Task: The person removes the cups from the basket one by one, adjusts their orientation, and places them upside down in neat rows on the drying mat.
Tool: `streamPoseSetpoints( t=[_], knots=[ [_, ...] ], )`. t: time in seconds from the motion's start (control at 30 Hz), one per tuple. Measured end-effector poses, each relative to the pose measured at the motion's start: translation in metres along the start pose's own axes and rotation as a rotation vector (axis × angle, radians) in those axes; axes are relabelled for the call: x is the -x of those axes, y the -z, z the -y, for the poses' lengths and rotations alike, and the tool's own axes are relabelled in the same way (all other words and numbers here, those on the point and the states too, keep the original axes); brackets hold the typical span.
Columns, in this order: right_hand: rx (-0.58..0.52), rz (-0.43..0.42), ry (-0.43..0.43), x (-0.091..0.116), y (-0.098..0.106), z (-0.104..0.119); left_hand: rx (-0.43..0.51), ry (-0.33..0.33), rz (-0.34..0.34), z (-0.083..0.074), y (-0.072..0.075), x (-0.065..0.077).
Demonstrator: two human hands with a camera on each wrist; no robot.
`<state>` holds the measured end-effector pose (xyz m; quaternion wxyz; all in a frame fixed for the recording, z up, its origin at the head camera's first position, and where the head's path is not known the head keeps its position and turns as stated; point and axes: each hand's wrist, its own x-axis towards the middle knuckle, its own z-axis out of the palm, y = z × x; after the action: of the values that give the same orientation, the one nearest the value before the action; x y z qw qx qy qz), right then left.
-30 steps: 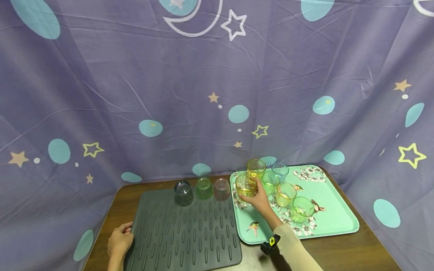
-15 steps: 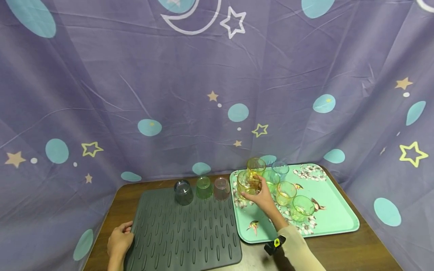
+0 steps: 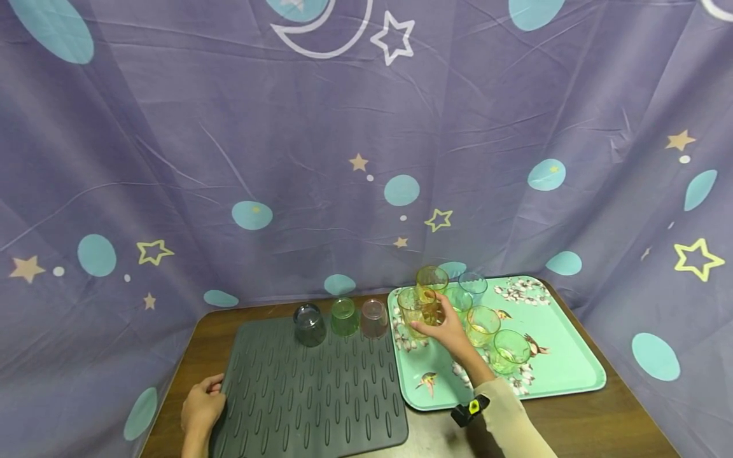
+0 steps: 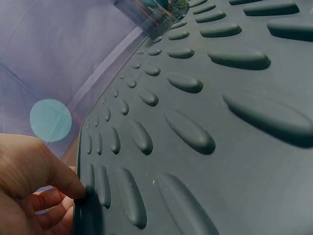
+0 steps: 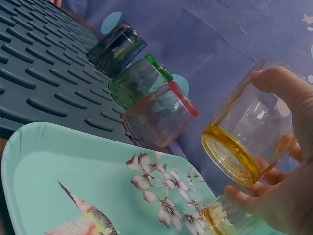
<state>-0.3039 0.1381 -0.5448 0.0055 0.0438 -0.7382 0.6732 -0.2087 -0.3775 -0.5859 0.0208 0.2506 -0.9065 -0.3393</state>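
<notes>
My right hand (image 3: pixel 449 331) grips a clear yellow glass (image 3: pixel 417 310) over the left part of the mint-green tray (image 3: pixel 564 369). In the right wrist view the glass's thick amber base (image 5: pixel 230 154) points down and to the left, with thumb and fingers on opposite sides of the wall. My left hand (image 3: pixel 203 407) pinches the left edge of a dark grey ridged drying mat (image 3: pixel 309 394); the left wrist view shows a fingertip on the mat's edge and other fingers beside it. A dark glass (image 3: pixel 310 326), a green glass (image 3: pixel 345 318) and a pink glass (image 3: pixel 374 319) stand upside down along the mat's back.
Several glasses remain upright on the tray, among them a blue glass (image 3: pixel 473 286), a yellow glass (image 3: pixel 483 327) and a green glass (image 3: pixel 511 351). A patterned purple curtain (image 3: pixel 321 191) hangs behind the wooden table (image 3: pixel 607 413).
The right hand has shifted slightly right, and the yellow glass in it appears a little higher. Its wrist has moved right too. The left hand and the mat have stayed put.
</notes>
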Motion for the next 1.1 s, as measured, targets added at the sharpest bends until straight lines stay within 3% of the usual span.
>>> streamPoseSetpoints(
  t=[0.33, 0.57, 1.1],
  knots=[
    [0.048, 0.067, 0.034, 0.0, 0.003, 0.002, -0.004, 0.008, 0.009, 0.002, 0.0, -0.001],
    [0.165, 0.138, 0.043, 0.002, 0.001, 0.012, -0.009, -0.011, -0.025, 0.002, -0.003, -0.001],
    [0.342, 0.248, 0.255, -0.005, -0.011, 0.033, -0.008, -0.023, -0.047, 0.002, -0.004, -0.001]
  ],
)
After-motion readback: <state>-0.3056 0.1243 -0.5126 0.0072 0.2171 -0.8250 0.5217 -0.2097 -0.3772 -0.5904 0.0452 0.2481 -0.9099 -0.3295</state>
